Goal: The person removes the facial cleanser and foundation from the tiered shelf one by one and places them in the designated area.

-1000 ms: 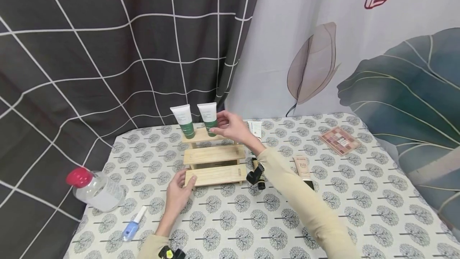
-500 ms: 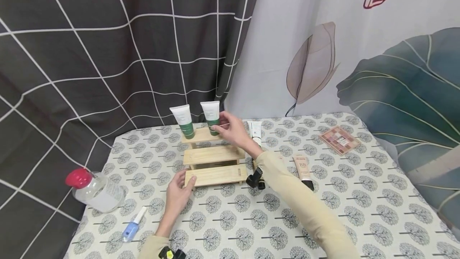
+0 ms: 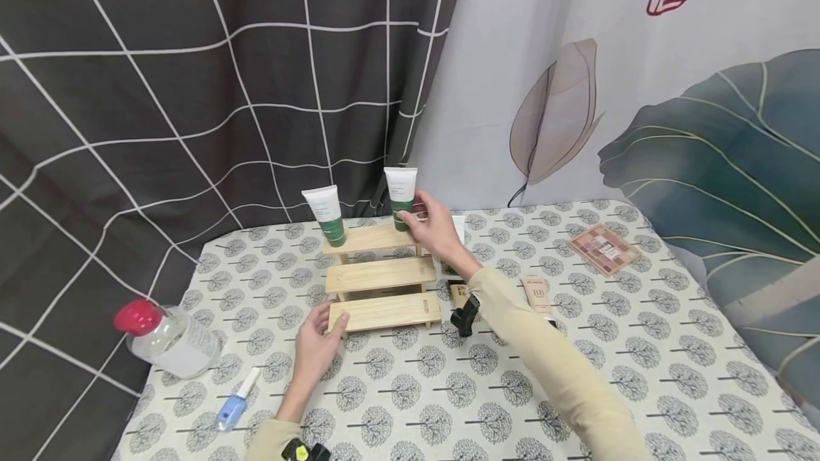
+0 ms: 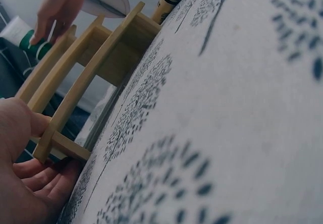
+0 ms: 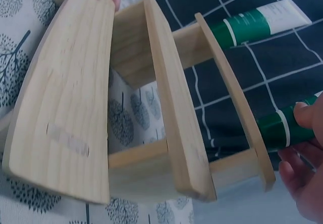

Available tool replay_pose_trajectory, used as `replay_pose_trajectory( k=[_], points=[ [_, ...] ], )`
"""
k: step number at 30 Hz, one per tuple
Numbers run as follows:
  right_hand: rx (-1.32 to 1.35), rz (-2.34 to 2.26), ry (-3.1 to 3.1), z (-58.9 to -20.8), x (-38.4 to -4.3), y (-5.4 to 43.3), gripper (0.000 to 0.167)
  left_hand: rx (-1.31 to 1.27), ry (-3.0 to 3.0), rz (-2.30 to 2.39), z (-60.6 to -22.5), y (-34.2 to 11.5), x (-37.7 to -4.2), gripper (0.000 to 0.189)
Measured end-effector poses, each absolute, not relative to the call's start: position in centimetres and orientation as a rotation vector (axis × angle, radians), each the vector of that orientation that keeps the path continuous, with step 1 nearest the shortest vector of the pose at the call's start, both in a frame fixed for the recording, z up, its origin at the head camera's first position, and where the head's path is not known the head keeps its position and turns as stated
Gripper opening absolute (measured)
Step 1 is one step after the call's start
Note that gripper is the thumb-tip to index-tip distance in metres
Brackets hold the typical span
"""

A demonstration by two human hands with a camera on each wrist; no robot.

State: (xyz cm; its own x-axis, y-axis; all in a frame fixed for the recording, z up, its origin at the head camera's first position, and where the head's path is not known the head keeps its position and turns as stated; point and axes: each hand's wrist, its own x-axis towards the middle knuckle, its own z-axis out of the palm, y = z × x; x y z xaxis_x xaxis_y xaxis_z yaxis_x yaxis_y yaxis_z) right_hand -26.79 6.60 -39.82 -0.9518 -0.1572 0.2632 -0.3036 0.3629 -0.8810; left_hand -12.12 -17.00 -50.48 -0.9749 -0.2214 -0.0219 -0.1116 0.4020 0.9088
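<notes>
A three-tier wooden rack stands on the tree-patterned tablecloth. My left hand grips the left end of its lowest step, thumb on top and fingers below, as the left wrist view also shows. On the top step, a green and white squeeze tube stands cap down at the left, leaning slightly. At that step's right end, my right hand pinches a second matching squeeze tube between thumb and fingers. In the right wrist view the held tube's green lower end is at the top step's edge.
Right of the rack lie a black-and-tan item and a white tube, both partly hidden by the right arm. Farther right are a BB cream tube and a makeup palette. A red-capped clear bottle and small blue bottle are left.
My right hand has moved the second squeeze tube rightward along the top step, widening the gap from the first. The left hand keeps its grip on the rack.
</notes>
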Motion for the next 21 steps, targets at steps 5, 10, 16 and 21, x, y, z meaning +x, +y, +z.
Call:
replay_pose_trajectory(
  k=[5,10,16,21],
  points=[
    [0.395,1.650,-2.408,-40.3,-27.2,7.7,0.037,0.300,-2.547,-1.641,-50.4,-17.0,-12.1,0.057],
    [0.322,1.712,-2.385,-40.4,-27.4,8.8,0.040,0.285,-2.524,-1.606,-50.5,-16.9,-12.1,0.055],
    [0.265,1.711,-2.384,-40.4,-27.6,11.0,0.041,0.286,-2.537,-1.622,-50.4,-16.9,-12.1,0.054],
    [0.233,1.675,-2.407,-40.7,-27.7,13.2,0.040,0.290,-2.541,-1.634,-50.3,-16.9,-12.1,0.055]
  ],
)
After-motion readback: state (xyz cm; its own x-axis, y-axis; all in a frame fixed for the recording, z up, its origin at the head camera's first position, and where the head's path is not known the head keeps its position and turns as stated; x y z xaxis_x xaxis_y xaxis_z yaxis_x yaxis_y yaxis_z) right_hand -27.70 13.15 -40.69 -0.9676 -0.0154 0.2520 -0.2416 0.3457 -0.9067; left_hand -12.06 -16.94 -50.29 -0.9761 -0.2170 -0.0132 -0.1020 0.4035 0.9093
